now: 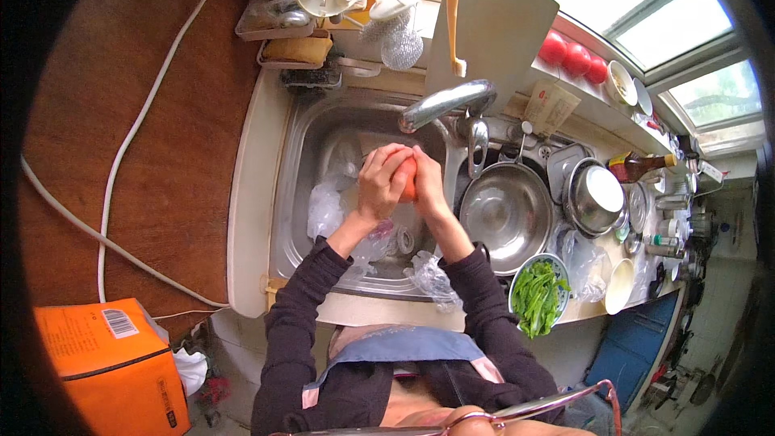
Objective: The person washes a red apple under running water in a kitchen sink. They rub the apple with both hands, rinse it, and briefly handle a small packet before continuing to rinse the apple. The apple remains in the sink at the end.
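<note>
Over the stainless steel sink (303, 133), both of my hands are wrapped around a round orange-red tomato (409, 180). My left hand (381, 184) covers its left side with curled fingers. Against its right side lies my right hand (428, 178), and the fingertips of both hands nearly meet at the top. The chrome faucet spout (433, 110) reaches over the basin just above my hands; I cannot make out running water. Crumpled clear plastic bags (327, 212) lie in the sink below and left of my hands.
Right of the basin sits a steel bowl (507, 218), with a bowl of green leaves (539, 297) in front. Stacked metal bowls (596, 197) and a brown bottle (636, 166) stand farther right. Red tomatoes (575, 59) line the sill. A wooden stick (453, 18) hangs above the faucet.
</note>
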The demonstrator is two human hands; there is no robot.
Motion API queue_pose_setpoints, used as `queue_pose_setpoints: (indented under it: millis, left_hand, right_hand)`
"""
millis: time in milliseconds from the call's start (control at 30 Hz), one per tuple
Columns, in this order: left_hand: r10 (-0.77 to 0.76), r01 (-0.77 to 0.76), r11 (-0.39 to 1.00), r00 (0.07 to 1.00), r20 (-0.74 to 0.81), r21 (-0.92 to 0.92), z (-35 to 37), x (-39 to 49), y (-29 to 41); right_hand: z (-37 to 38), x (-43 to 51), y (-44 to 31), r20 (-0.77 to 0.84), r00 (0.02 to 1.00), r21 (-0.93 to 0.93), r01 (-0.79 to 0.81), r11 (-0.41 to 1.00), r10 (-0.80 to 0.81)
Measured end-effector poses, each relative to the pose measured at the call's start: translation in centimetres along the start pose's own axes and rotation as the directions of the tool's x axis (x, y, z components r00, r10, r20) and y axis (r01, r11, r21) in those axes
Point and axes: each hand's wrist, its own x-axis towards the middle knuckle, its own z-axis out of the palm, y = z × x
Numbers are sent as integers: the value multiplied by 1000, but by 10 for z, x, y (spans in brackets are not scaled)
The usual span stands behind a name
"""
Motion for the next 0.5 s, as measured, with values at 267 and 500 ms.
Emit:
queue_pose_setpoints:
  millis: [267, 500]
  left_hand:
    - [-794, 592, 129, 542, 274, -796, 18, 3, 5]
    - [-448, 418, 841, 894, -9, -344, 8, 4, -2]
  right_hand:
    - [8, -21, -8, 12, 677, -579, 605, 547, -736]
    - [8, -12, -4, -147, 919, -205, 333, 921, -365]
